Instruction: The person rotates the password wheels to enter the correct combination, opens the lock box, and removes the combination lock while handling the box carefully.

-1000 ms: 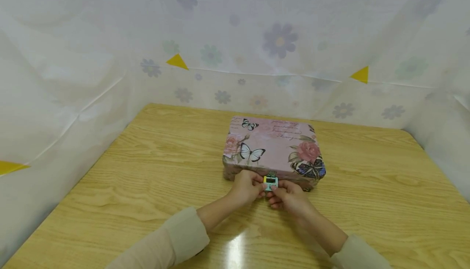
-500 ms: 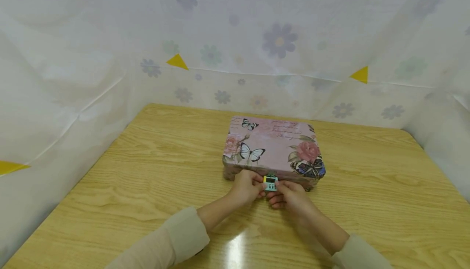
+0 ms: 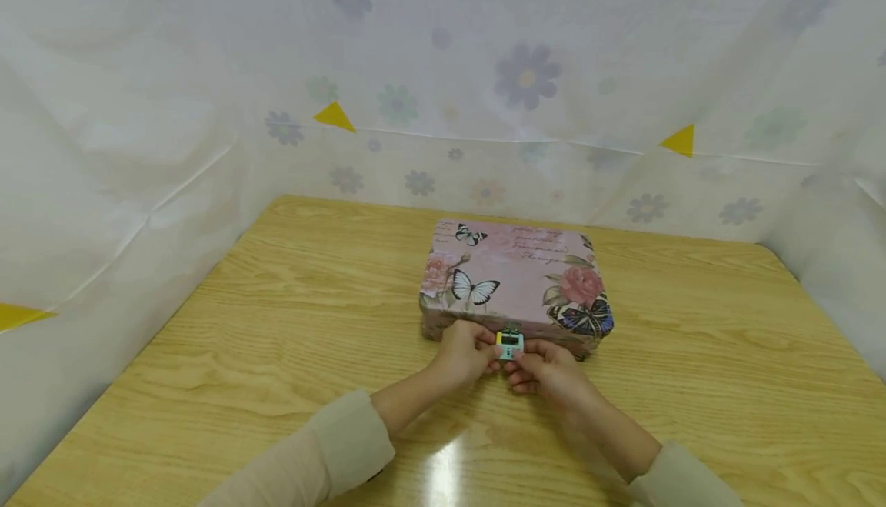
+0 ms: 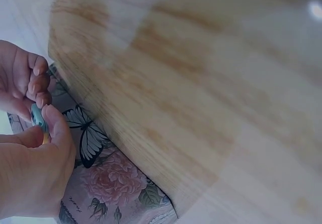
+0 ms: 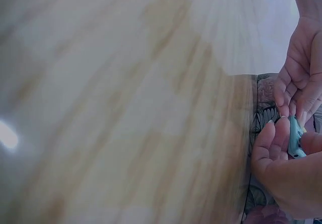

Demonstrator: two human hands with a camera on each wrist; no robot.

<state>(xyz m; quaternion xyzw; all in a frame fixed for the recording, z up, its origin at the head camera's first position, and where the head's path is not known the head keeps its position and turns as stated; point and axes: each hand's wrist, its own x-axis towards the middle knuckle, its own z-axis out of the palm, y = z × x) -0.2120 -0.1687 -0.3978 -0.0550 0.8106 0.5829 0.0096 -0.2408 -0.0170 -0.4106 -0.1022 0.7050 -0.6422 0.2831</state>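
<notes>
A small teal and yellow combination padlock (image 3: 510,345) hangs at the front clasp of a pink lidded box (image 3: 515,280) printed with roses and butterflies. My left hand (image 3: 461,357) pinches the padlock's left side between thumb and fingers. On the other side, my right hand (image 3: 554,378) holds the padlock, its thumb tip against the lower right of the face. In the left wrist view the padlock (image 4: 38,117) shows between both hands, partly covered by fingers. The right wrist view shows the teal padlock (image 5: 295,139) edge-on, pinched by the right hand (image 5: 292,181). The box's lid is down.
The box stands on a wood-grain table (image 3: 311,299), towards its back edge. A pale flower-print curtain (image 3: 443,68) hangs behind and along the sides, with yellow triangles on it. Light glares off the tabletop near the front.
My right thumb slid rightward off the padlock's face half a second ago, showing more of its markings, and now lies on its lower right again. My left hand and the box stay put.
</notes>
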